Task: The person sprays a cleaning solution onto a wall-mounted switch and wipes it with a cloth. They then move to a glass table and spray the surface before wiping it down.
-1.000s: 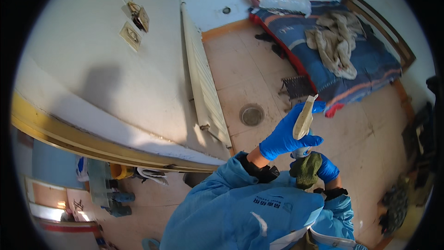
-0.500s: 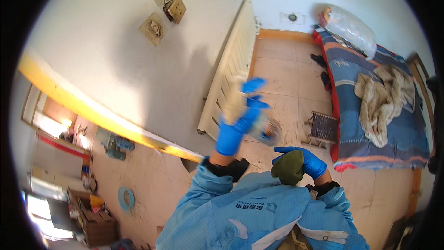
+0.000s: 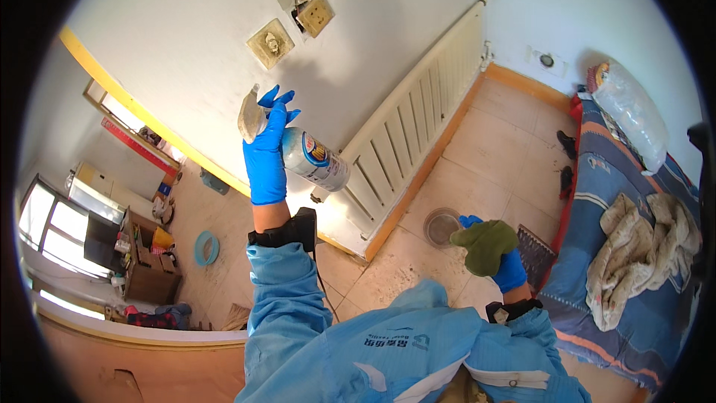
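Note:
My left hand (image 3: 266,157), in a blue glove, is closed around the neck of a spray bottle (image 3: 321,162), just in front of the white wall below the wall fittings. The bottle lies nearly sideways, its pale trigger head (image 3: 252,113) to the left of my fingers and its labelled body to the right. A couple of fingertips stick out past the neck. My right hand (image 3: 512,272), also blue-gloved, grips a dark green cloth (image 3: 486,246) low on the right. That cloth covers most of its fingers.
A white radiator (image 3: 418,123) runs along the wall. Above are a dirty switch plate (image 3: 271,43) and a loose socket (image 3: 316,16). A bed (image 3: 597,157) with a crumpled blanket (image 3: 619,254), a stool (image 3: 534,250) and a round container (image 3: 441,225) stand at right.
My left hand has carried the spray bottle up and left, from before the radiator to the wall. The whole view has turned. My right hand still grips the cloth.

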Motion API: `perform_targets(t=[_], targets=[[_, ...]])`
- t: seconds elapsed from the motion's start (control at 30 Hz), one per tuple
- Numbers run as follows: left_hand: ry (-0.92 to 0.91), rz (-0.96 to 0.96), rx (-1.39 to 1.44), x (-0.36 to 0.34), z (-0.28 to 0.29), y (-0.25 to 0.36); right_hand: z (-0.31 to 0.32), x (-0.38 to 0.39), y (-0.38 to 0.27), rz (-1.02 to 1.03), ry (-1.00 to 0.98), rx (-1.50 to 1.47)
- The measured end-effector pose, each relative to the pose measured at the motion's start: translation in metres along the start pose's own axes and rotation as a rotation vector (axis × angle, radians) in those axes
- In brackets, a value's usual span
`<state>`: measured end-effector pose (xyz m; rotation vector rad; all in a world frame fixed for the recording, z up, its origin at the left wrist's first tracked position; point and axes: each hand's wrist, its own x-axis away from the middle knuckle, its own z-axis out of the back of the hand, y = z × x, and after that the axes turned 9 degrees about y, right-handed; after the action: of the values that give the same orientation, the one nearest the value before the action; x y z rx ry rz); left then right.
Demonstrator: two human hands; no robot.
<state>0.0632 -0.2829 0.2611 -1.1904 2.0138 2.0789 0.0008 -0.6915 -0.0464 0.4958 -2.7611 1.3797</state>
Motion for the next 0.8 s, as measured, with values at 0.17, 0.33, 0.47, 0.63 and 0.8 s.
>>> perform_targets(t=[0.17,0.33,0.47,0.63,0.8], targets=[[-0.038,-0.075,-0.007,-0.024,0.0,-0.007,0.019,-0.056,0.003,0.271,0.043,0.671],[0.067,-0.109,-0.047,-0.053,-0.01,-0.026,0.024,-0.084,-0.014,0.068,-0.024,-0.178],[0.085,-0.02,-0.068,-0.082,-0.013,-0.043,0.029,-0.101,-0.029,-0.007,-0.066,-0.296],[0.234,0.007,-0.133,-0.094,-0.017,-0.061,0.049,-0.155,-0.049,-0.154,-0.203,-0.33],[0.261,-0.01,-0.363,-0.085,-0.04,-0.064,0.064,-0.21,-0.079,-0.363,-0.088,-0.339]])
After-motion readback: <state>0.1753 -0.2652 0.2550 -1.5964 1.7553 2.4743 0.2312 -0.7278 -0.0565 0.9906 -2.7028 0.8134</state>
